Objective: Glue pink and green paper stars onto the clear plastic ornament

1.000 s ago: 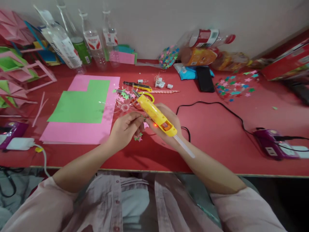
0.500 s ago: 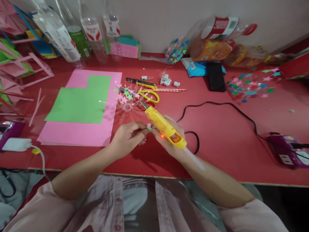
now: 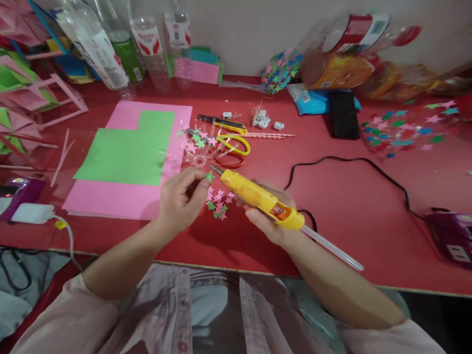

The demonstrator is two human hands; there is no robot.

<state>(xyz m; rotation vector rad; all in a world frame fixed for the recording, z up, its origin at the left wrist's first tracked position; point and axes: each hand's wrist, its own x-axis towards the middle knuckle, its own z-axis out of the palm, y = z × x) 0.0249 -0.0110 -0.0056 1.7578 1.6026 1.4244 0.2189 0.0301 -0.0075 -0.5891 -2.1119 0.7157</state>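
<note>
My left hand [image 3: 183,199] pinches a small green paper star [image 3: 210,177] between thumb and forefinger. My right hand [image 3: 271,216] is wrapped round a yellow hot glue gun [image 3: 254,191], its metal nozzle close to the star; whether they touch I cannot tell. A clear glue stick [image 3: 335,250] pokes out of the gun's back end. Loose pink and green paper stars [image 3: 218,202] lie on the table between my hands. Just beyond sits a cut clear plastic bottle piece [image 3: 199,161] with splayed strips and stars on it, beside yellow-and-red-handled scissors [image 3: 236,145].
Pink and green paper sheets [image 3: 121,155] lie at left. Behind are a box cutter [image 3: 221,123], a striped stick [image 3: 271,135] and a black phone [image 3: 343,115]. Clear bottles [image 3: 147,44] line the wall. A black cord [image 3: 346,158] runs to a purple power socket [image 3: 452,236].
My hands have moved apart, uncovering the loose stars on the table. The green star is now in my left fingers alone, and the glue gun's nozzle has swung toward it.
</note>
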